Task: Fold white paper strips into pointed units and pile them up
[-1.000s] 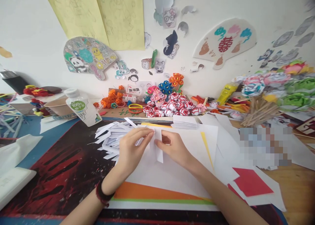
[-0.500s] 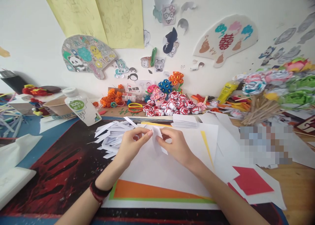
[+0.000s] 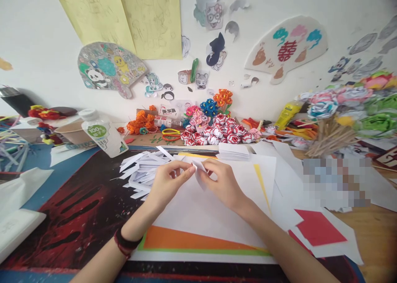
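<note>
Between my two hands is a small piece of white paper [image 3: 199, 174], held up above the large white sheets [image 3: 198, 217]. My left hand [image 3: 170, 179] pinches its left edge between thumb and forefinger. On the other side my right hand [image 3: 221, 181] grips the paper, its fingers partly covering it. A loose heap of folded white paper strips [image 3: 141, 169] lies just left of my left hand. Behind my right hand sits a neat stack of small white paper pieces [image 3: 233, 151]. Orange paper [image 3: 186, 239] shows under the white sheets.
Red and white paper flowers [image 3: 225, 130] crowd the back of the table. A white bottle [image 3: 104, 134] leans at the back left, near a paper bowl [image 3: 72, 132]. Red paper [image 3: 321, 227] lies at the right. A white box [image 3: 20, 233] stands at the left edge.
The small paper has turned and tilted between my fingers, and less of its lower part shows below my right hand. Both hands stay almost in place.
</note>
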The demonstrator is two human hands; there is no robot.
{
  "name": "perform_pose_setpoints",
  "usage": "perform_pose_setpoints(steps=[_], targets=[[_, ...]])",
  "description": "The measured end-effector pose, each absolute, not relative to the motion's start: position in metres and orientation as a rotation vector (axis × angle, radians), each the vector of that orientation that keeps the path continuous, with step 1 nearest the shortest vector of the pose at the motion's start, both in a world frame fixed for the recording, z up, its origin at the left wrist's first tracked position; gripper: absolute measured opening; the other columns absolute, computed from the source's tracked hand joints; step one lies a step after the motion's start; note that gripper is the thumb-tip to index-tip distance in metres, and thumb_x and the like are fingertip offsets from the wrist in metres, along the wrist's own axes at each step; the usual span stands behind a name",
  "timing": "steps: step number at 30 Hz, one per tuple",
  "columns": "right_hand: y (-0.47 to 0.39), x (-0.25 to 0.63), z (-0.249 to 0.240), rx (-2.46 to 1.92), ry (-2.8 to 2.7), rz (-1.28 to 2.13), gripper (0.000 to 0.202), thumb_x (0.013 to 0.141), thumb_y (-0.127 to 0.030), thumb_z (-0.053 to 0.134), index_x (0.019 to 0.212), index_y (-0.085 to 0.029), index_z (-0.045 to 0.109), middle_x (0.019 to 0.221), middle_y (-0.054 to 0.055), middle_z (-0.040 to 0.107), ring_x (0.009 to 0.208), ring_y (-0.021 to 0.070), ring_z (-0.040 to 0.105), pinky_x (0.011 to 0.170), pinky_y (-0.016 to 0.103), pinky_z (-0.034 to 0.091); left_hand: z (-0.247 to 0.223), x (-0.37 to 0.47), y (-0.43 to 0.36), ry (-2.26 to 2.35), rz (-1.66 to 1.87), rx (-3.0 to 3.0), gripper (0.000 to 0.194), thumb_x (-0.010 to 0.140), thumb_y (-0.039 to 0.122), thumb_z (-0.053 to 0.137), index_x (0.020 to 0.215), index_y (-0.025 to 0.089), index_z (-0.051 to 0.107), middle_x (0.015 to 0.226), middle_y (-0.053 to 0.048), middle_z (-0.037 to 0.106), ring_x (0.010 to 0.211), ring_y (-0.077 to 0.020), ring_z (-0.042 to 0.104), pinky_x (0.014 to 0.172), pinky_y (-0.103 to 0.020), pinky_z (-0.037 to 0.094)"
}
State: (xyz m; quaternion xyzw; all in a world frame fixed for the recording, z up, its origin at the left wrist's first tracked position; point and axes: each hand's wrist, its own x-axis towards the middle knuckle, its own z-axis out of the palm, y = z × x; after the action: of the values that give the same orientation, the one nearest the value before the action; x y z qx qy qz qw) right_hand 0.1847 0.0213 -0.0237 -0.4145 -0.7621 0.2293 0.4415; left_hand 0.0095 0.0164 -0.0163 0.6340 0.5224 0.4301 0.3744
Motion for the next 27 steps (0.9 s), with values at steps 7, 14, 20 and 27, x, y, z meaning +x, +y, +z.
perform_pose_setpoints(steps=[7,14,20,27], targets=[[0.0204,0.1846,-0.0257,-1.054,-1.889,0.549,0.015,0.088,-0.015,0.055,0.083,-0.018,0.07,0.075,0.002,0.058,0.069,0.0138,0.055,0.06,0.024,0.039,-0.0154,0.0105,0.0157,1.329,1.108,1.595,0.031,0.08,0.047,0.065,0.086,0.017,0.073,0.081,-0.004,0.068,0.064,-0.0128,0.045,0.058,-0.025,0.035],[0.0192,0.1857,-0.0256,-1.015,-1.876,0.567,0.027,0.085,-0.009,0.055,0.105,-0.019,0.071,0.09,0.005,0.064,0.08,0.0161,0.06,0.069,0.025,0.045,-0.0172,0.0122,0.0149,1.337,1.109,1.604,0.03,0.079,0.046,0.066,0.084,0.017,0.072,0.084,-0.004,0.069,0.071,-0.0149,0.051,0.062,-0.026,0.037],[0.0202,0.1864,-0.0226,-1.004,-1.835,0.67,0.024,0.085,-0.012,0.057,0.103,-0.019,0.072,0.087,0.004,0.066,0.074,0.0146,0.06,0.063,0.024,0.046,-0.019,0.0124,0.015,1.372,1.131,1.639,0.028,0.078,0.045,0.067,0.082,0.017,0.072,0.078,-0.003,0.067,0.064,-0.0125,0.046,0.059,-0.025,0.035],[0.0194,0.1872,-0.0199,-1.034,-1.794,0.824,0.017,0.084,-0.017,0.059,0.093,-0.017,0.074,0.079,0.002,0.068,0.07,0.0141,0.059,0.061,0.024,0.046,-0.0203,0.0122,0.0154,1.391,1.149,1.617,0.03,0.076,0.046,0.07,0.077,0.016,0.069,0.072,-0.002,0.064,0.061,-0.0115,0.044,0.056,-0.024,0.033]])
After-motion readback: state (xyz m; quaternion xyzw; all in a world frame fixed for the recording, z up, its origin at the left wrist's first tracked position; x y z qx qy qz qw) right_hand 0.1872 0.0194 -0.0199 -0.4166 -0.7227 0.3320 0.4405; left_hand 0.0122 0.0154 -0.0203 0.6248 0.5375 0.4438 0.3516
